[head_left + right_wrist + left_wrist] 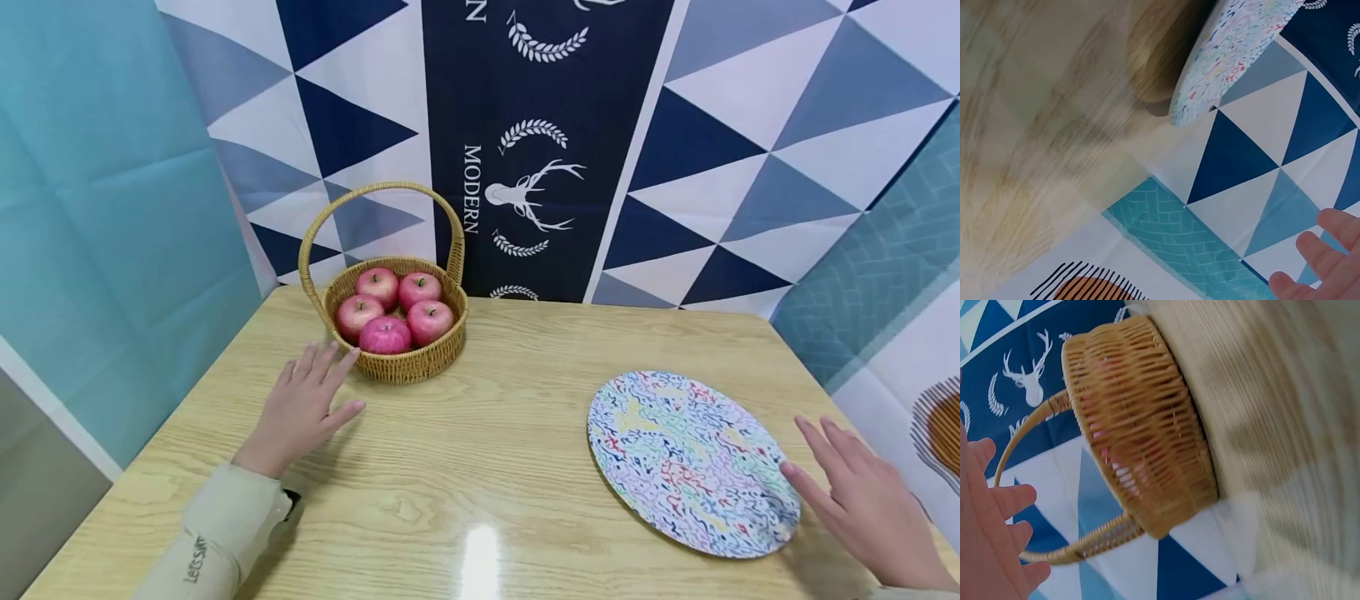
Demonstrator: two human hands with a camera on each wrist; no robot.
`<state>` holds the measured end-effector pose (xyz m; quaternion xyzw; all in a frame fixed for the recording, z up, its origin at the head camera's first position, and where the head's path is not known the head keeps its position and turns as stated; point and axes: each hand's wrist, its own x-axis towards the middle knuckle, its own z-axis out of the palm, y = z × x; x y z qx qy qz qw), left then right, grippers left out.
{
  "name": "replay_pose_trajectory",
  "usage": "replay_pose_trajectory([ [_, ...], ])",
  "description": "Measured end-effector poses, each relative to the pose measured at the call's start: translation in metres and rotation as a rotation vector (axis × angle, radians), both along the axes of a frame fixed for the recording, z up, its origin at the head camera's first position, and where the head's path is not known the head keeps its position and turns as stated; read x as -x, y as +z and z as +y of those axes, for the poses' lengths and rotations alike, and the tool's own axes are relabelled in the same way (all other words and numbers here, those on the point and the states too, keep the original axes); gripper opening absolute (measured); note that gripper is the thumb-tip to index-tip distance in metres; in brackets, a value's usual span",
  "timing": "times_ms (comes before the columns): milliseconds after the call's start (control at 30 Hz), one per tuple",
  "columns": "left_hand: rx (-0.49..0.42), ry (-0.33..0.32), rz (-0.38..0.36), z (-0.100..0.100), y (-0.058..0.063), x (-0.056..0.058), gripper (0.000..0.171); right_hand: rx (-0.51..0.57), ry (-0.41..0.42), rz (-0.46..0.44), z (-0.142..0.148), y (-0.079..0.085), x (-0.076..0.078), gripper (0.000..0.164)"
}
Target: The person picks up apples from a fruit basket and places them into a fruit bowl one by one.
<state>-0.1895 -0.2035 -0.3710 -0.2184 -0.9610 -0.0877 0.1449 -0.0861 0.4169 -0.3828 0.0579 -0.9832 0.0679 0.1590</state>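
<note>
My left hand (pixel 303 414) hovers with spread fingers just in front of a wicker basket (pixel 408 367) that has a tall hoop handle. Several red apples (pixel 431 322) lie inside it, one of them a deeper pink (pixel 386 336). The basket's woven side (pixel 1135 419) fills the middle of the left wrist view, the hand's fingers at the left edge. On the right, my right hand (pixel 862 492) is held with its fingers extended beside the right edge of a round, multicoloured speckled board (pixel 690 467). Neither hand holds anything.
Both things stand on a light wood-grain table (pixel 510 417), the basket at the back left. A patterned cloth (pixel 360 108) with triangles and deer heads hangs behind the table. Blue-green sheeting (pixel 112 208) hangs at the left side.
</note>
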Motion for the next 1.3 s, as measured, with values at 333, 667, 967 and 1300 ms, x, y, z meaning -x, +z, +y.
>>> replay_pose_trajectory([
  [333,-0.074,-0.030,-0.004,0.018,-0.002,0.031,0.059,0.051,0.024,0.002,-0.001,-0.005,0.003,0.067],
  [667,-0.055,-0.065,0.047,0.024,-0.007,0.052,0.043,0.058,0.010,-0.013,-0.007,0.002,0.004,0.065],
  [967,-0.005,-0.167,0.127,0.022,-0.009,0.071,0.022,0.085,0.015,-0.017,-0.008,-0.003,0.002,0.062],
  [1300,-0.127,-0.177,0.252,0.034,-0.021,0.070,0.015,0.089,0.001,-0.060,-0.005,-0.003,0.002,0.064],
])
